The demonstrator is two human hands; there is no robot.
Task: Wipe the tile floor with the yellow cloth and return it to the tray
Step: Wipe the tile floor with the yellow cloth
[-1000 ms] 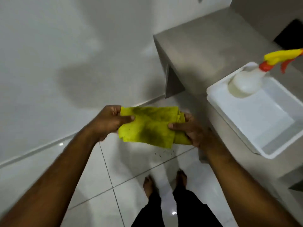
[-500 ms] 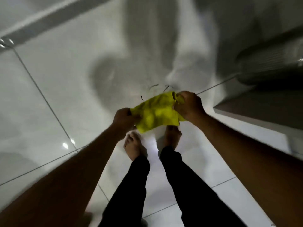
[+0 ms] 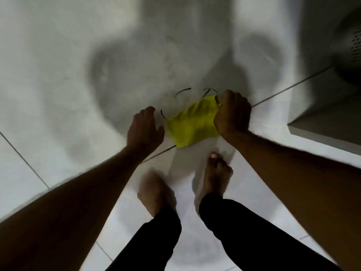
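The yellow cloth (image 3: 192, 124) hangs low over the white tile floor (image 3: 58, 85), just ahead of my bare feet. My right hand (image 3: 231, 116) is closed on the cloth's right end. My left hand (image 3: 145, 128) hovers just left of the cloth with its fingers spread, apart from it and holding nothing. Dark curved marks (image 3: 182, 92) show on the tile just beyond the cloth. The tray is out of view.
A grey ledge corner (image 3: 324, 130) juts in at the right. A dark rounded object with a perforated side (image 3: 351, 45) sits at the upper right edge. My feet (image 3: 215, 173) stand on the tiles below the cloth. Grout lines cross the floor.
The view has tipped down from the counter and tray to the floor. Both hands dropped low with the cloth; my left hand has let go, leaving it in my right hand.
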